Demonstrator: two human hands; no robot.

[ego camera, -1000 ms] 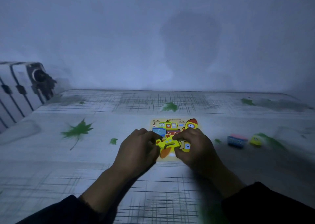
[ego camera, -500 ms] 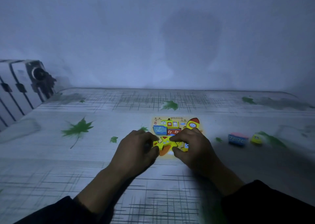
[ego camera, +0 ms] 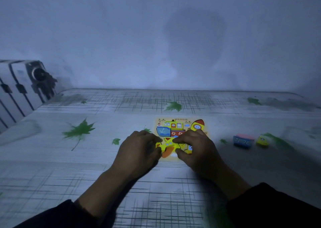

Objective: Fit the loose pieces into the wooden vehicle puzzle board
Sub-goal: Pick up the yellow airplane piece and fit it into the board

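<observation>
The wooden puzzle board (ego camera: 161, 120) lies flat on the bed sheet in the middle of the view. A boat piece (ego camera: 171, 128) and a rocket piece (ego camera: 198, 125) sit in its far half. Over its near half is a yellow and orange airplane piece (ego camera: 167, 147), held low against the board. My left hand (ego camera: 139, 150) grips the piece's left end and my right hand (ego camera: 196, 148) pinches its right end. My hands hide much of the near half. To the right, off the board, lie a blue and pink loose piece (ego camera: 243, 140) and a small yellow loose piece (ego camera: 263, 141).
The sheet (ego camera: 86, 158) is white with grey hatching and green leaf prints. A striped pillow or cushion (ego camera: 19, 90) stands at the far left. A plain wall (ego camera: 156, 36) rises just behind the bed's far edge.
Both hands have shifted slightly with the airplane piece, lowering it onto the near half of the board. The board's far pieces show a little more.
</observation>
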